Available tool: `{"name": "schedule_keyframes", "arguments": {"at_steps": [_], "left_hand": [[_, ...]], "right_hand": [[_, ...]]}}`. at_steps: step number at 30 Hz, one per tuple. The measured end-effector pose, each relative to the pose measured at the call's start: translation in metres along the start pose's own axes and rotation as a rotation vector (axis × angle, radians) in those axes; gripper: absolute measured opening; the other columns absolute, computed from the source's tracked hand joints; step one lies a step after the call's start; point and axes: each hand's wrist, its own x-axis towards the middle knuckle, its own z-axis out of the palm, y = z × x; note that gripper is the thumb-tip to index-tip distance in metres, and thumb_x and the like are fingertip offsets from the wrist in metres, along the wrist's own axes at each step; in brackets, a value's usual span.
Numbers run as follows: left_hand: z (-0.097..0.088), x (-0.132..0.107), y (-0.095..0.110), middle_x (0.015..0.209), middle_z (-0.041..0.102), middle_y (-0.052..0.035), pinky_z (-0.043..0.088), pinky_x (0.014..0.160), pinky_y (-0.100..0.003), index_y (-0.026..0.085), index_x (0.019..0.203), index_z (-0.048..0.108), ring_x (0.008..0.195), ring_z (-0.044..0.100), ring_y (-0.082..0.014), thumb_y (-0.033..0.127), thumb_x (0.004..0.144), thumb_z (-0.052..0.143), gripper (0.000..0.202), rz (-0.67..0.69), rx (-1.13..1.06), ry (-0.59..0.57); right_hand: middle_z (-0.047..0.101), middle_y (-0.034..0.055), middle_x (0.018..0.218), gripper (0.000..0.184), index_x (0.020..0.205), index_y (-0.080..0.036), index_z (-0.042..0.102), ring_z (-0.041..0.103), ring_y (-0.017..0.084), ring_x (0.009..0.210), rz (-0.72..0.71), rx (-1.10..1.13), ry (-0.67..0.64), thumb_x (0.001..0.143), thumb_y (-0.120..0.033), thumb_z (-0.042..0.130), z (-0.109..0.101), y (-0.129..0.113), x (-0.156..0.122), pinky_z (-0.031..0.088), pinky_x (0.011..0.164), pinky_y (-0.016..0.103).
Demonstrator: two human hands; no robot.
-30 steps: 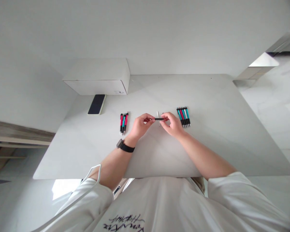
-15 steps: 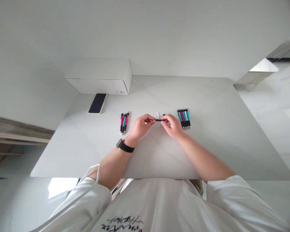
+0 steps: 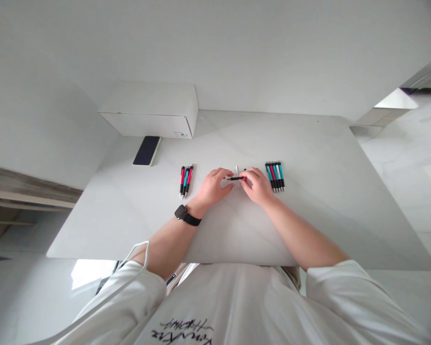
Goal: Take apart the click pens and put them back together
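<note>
Between thumb and fingers, my right hand (image 3: 255,185) holds a pen (image 3: 236,178) with a black grip, lying level and pointing left. A bit of red shows at my right fingertips. My left hand (image 3: 215,186) is open around the pen's tip, thumb and fingers apart. A thin white stick (image 3: 237,170) lies on the table just behind the pen, partly covered by it. Left of my left hand lie three pens (image 3: 186,181), red and teal with black grips. To the right of my right hand, several pens (image 3: 275,176) lie side by side in a row.
A white table (image 3: 309,220) spreads out under my hands. At its back left stands a long white box (image 3: 147,125) against the wall, with a phone (image 3: 147,151) lying in front of it. A white cable (image 3: 111,301) runs along my left arm.
My left fingers have come off the pen and spread apart, uncovering its tip. The pen stays in my right hand. The view has shifted slightly.
</note>
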Motion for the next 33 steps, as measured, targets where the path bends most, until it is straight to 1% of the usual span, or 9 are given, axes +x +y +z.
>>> {"name": "schedule_keyframes", "arguments": {"at_steps": [3, 7, 10, 17, 23, 26, 28, 30, 33], "left_hand": [[-0.001, 0.001, -0.001, 0.107, 0.071, -0.0059, 0.054, 0.098, -0.040, 0.024, 0.108, 0.071, 0.103, 0.067, -0.0225, 0.021, 0.094, 0.068, 0.014, 0.015, 0.040, 0.033], [-0.011, 0.004, -0.004, 0.109, 0.068, -0.0073, 0.054, 0.094, -0.037, 0.024, 0.109, 0.073, 0.100, 0.066, -0.0211, 0.025, 0.099, 0.063, 0.014, -0.083, 0.041, 0.197], [-0.018, 0.007, -0.008, 0.106, 0.069, -0.0071, 0.054, 0.092, -0.036, 0.023, 0.111, 0.074, 0.094, 0.066, -0.0200, 0.025, 0.101, 0.060, 0.017, -0.141, 0.022, 0.272], [-0.014, 0.007, -0.009, 0.108, 0.070, -0.0068, 0.054, 0.094, -0.035, 0.023, 0.116, 0.072, 0.099, 0.067, -0.0200, 0.023, 0.101, 0.059, 0.020, -0.174, 0.011, 0.248], [-0.013, 0.007, -0.007, 0.106, 0.071, -0.0067, 0.054, 0.095, -0.035, 0.022, 0.114, 0.072, 0.099, 0.068, -0.0201, 0.024, 0.100, 0.060, 0.018, -0.176, 0.006, 0.215], [-0.014, 0.007, -0.007, 0.107, 0.071, -0.0068, 0.054, 0.094, -0.035, 0.022, 0.114, 0.073, 0.098, 0.068, -0.0200, 0.026, 0.100, 0.061, 0.018, -0.182, -0.010, 0.197], [-0.013, 0.007, -0.007, 0.110, 0.071, -0.0074, 0.055, 0.095, -0.036, 0.023, 0.114, 0.074, 0.099, 0.068, -0.0203, 0.027, 0.100, 0.062, 0.019, -0.186, -0.020, 0.184], [-0.013, 0.006, -0.006, 0.113, 0.069, -0.0083, 0.055, 0.096, -0.036, 0.024, 0.113, 0.075, 0.102, 0.067, -0.0209, 0.028, 0.099, 0.064, 0.019, -0.183, -0.014, 0.181], [-0.011, 0.006, -0.007, 0.112, 0.068, -0.0082, 0.054, 0.097, -0.037, 0.025, 0.112, 0.077, 0.104, 0.067, -0.0213, 0.028, 0.098, 0.065, 0.019, -0.161, 0.001, 0.175]], "right_hand": [[0.070, 0.0083, 0.103, 0.016, 0.115, -0.027, 0.069, 0.064, 0.029, 0.101, -0.003, -0.017, -0.024, 0.100, -0.028, 0.064, 0.002, -0.001, 0.004, 0.052, 0.095, 0.046], [0.070, 0.0107, 0.112, 0.033, 0.133, -0.026, 0.064, 0.064, 0.031, 0.107, 0.048, -0.088, -0.053, 0.100, -0.029, 0.064, 0.002, 0.001, 0.013, 0.049, 0.099, 0.049], [0.068, 0.0127, 0.118, 0.028, 0.126, -0.027, 0.071, 0.060, 0.034, 0.113, 0.056, -0.199, -0.118, 0.100, -0.029, 0.064, 0.002, 0.007, 0.022, 0.046, 0.101, 0.052], [0.064, 0.0137, 0.128, 0.021, 0.115, -0.028, 0.080, 0.050, 0.038, 0.123, 0.050, -0.301, -0.132, 0.097, -0.033, 0.069, 0.018, 0.011, 0.030, 0.041, 0.101, 0.057], [0.065, 0.0118, 0.126, 0.011, 0.102, -0.027, 0.081, 0.053, 0.036, 0.121, 0.059, -0.301, -0.157, 0.094, -0.030, 0.073, 0.025, 0.006, 0.027, 0.041, 0.101, 0.054], [0.068, 0.0106, 0.118, 0.008, 0.097, -0.026, 0.078, 0.057, 0.033, 0.116, 0.076, -0.250, -0.137, 0.091, -0.024, 0.075, 0.021, 0.004, 0.026, 0.043, 0.100, 0.052], [0.071, 0.0087, 0.108, 0.007, 0.096, -0.026, 0.076, 0.062, 0.030, 0.107, 0.085, -0.148, -0.109, 0.092, -0.023, 0.073, 0.017, 0.005, 0.024, 0.046, 0.097, 0.048], [0.073, 0.0062, 0.100, 0.006, 0.097, -0.027, 0.075, 0.065, 0.026, 0.096, 0.117, -0.005, -0.042, 0.095, -0.027, 0.069, 0.013, 0.008, 0.021, 0.050, 0.091, 0.043], [0.075, 0.0033, 0.096, 0.012, 0.098, -0.027, 0.074, 0.067, 0.021, 0.083, 0.234, 0.198, 0.092, 0.097, -0.038, 0.068, 0.007, 0.018, 0.017, 0.053, 0.080, 0.038]]}}
